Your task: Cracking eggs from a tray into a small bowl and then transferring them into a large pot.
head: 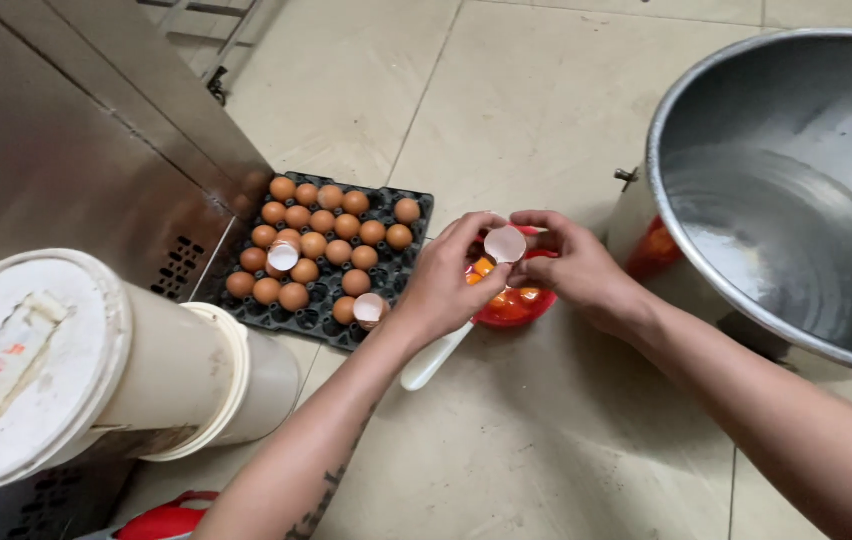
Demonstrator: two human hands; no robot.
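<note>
Looming at the right edge, the large steel pot [796,190] fills that side and walls off any sweep of the right arm toward it, while the steel cabinet [76,150] and the two stacked cream plastic buckets [96,370] close off the left; between them lies open tiled floor [546,440], with the freest room in front of the person and beyond the tray. Next in size, the black egg tray [331,255] sits just beside the cabinet's corner, carrying brown eggs and two emptied shell halves set back among them. Near the tray's right edge stands a small red bowl [516,300] with a white handle, already holding orange yolks. Directly above it the left hand [446,280] and the right hand [571,265] meet, fingers pinched lightly on a cracked eggshell [505,243], each hand curled round its side of the shell rather than clamped, the white inside showing between them. By my reading the egg is being parted over the bowl so the contents drop in; the next move calls for keeping the shell above the bowl's rim while pulling the halves apart, then a short reach left to the tray.
</note>
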